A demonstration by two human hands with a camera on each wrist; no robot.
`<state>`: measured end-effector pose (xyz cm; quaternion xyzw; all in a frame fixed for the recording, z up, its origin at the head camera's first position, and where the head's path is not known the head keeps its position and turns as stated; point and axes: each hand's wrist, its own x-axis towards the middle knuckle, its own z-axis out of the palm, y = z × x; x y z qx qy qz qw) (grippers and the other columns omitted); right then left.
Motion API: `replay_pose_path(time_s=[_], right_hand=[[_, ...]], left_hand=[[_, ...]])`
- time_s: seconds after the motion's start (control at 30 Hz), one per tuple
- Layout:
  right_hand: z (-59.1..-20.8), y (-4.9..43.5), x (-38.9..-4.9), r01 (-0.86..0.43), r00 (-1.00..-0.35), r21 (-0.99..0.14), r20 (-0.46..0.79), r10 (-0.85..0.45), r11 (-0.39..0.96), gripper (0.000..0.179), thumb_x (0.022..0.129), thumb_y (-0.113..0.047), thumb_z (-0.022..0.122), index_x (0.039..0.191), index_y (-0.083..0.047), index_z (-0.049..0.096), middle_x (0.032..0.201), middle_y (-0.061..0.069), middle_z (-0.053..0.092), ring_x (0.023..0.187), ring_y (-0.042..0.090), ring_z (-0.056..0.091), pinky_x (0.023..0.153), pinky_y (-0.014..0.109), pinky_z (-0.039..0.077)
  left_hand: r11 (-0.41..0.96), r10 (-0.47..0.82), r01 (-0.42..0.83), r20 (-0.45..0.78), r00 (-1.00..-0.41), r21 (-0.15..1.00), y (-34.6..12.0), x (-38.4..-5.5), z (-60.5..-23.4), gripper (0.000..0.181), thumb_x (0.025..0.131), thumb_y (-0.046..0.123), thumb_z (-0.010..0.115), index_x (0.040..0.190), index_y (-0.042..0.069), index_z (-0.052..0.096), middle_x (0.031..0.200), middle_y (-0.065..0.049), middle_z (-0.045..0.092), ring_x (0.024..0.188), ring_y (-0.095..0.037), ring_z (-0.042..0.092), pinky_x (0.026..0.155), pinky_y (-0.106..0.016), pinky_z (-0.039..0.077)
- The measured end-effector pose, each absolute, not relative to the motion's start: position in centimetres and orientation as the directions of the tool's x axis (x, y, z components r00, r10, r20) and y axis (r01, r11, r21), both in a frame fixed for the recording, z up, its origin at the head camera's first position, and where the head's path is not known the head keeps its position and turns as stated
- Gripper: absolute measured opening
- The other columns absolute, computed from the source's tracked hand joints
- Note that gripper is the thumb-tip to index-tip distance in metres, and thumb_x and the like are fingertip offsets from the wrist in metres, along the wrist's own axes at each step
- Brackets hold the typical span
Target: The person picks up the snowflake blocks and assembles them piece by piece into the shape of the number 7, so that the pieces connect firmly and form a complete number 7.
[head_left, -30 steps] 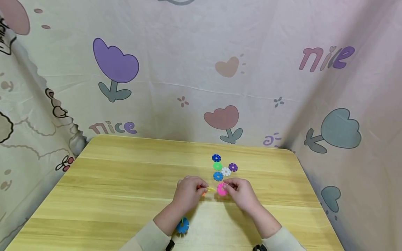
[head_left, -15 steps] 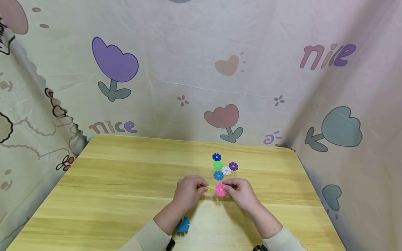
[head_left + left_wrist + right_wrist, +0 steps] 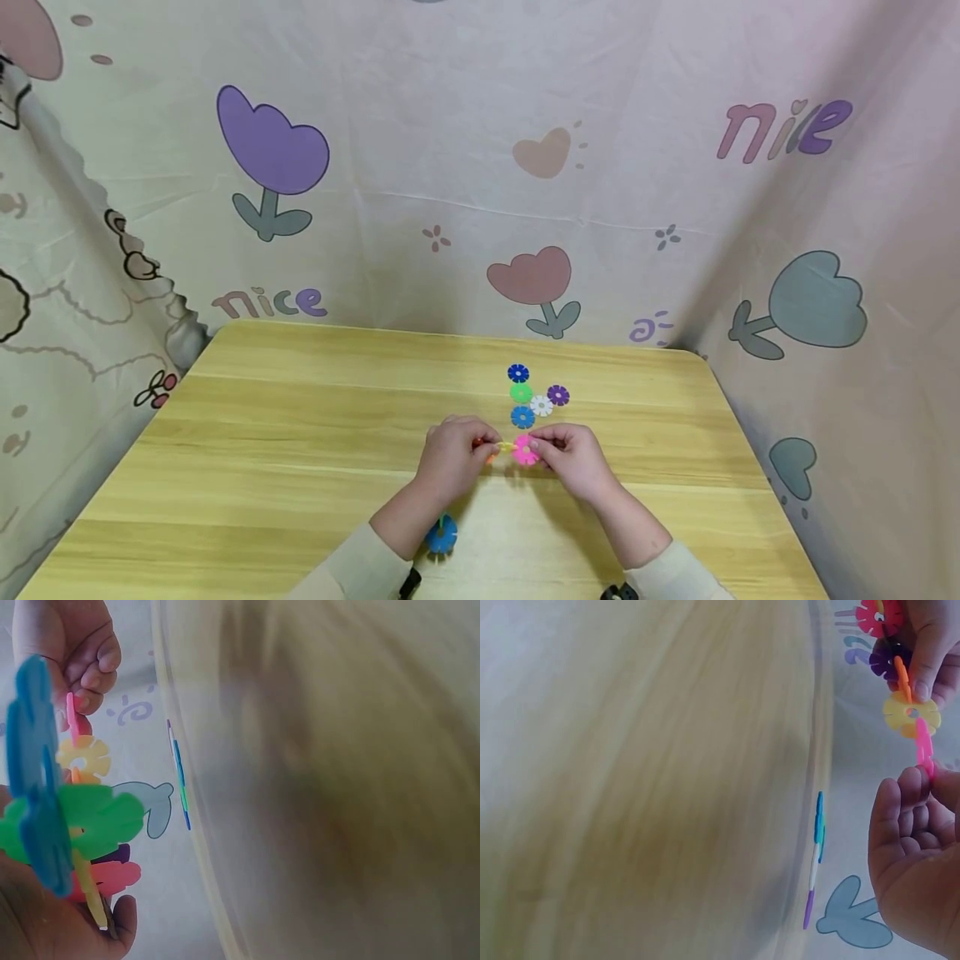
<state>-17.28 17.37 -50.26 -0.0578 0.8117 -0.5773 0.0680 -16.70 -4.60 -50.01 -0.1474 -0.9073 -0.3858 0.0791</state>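
Observation:
My left hand (image 3: 457, 450) pinches a chain of slotted plastic snowflake discs near its orange disc (image 3: 903, 679). The chain also has a red disc (image 3: 870, 619), a purple disc (image 3: 880, 666), a green disc (image 3: 112, 821) and a blue disc (image 3: 448, 542) hanging below the left wrist. A yellow disc (image 3: 893, 714) sticks out from the fingers toward the right. Between thumb and fingers my right hand (image 3: 576, 457) pinches a pink disc (image 3: 520, 455). The pink disc's edge meets the yellow disc's rim, roughly crosswise to it, and overlaps it in the right wrist view.
Just beyond the hands, several discs lie flat on the wooden table (image 3: 300, 433) in a branching group: dark blue (image 3: 512, 374), light green (image 3: 514, 392), blue (image 3: 516, 419), white (image 3: 535, 407) and purple (image 3: 564, 395). A printed curtain (image 3: 390, 150) hangs behind the table's far edge.
The right hand has brought the pink disc a little left, closing the gap to the yellow disc. The left hand stays nearly still, and the head view has shifted slightly.

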Motion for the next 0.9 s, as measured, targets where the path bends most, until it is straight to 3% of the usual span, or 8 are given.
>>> replay_pose_path(time_s=[0.2,0.9], right_hand=[[-50.15,17.33,-17.21,-0.003,-0.989,-0.95,-0.043,-0.143,0.311,0.012,0.098,0.001,0.071,0.106,0.007,0.078,0.087,0.012,0.076,0.072,0.023,0.068,0.066,0.036,0.062],[-50.1,17.24,-17.27,0.038,-0.991,-0.979,-0.063,-0.121,0.199,0.012,0.095,0.007,0.071,0.104,0.014,0.075,0.09,0.02,0.076,0.065,0.01,0.065,0.062,0.023,0.058]], left_hand=[[0.653,0.196,0.329,0.268,-0.943,0.682,-4.47,-16.73,-49.94,0.009,0.093,0.015,0.083,0.089,0.023,0.081,0.094,0.013,0.076,0.091,-0.016,0.062,0.089,-0.049,0.043],[0.633,0.192,0.371,0.326,-0.926,0.68,-4.26,-16.64,-50.06,0.011,0.09,0.012,0.085,0.086,0.021,0.082,0.092,0.012,0.076,0.089,-0.014,0.061,0.082,-0.043,0.041]])
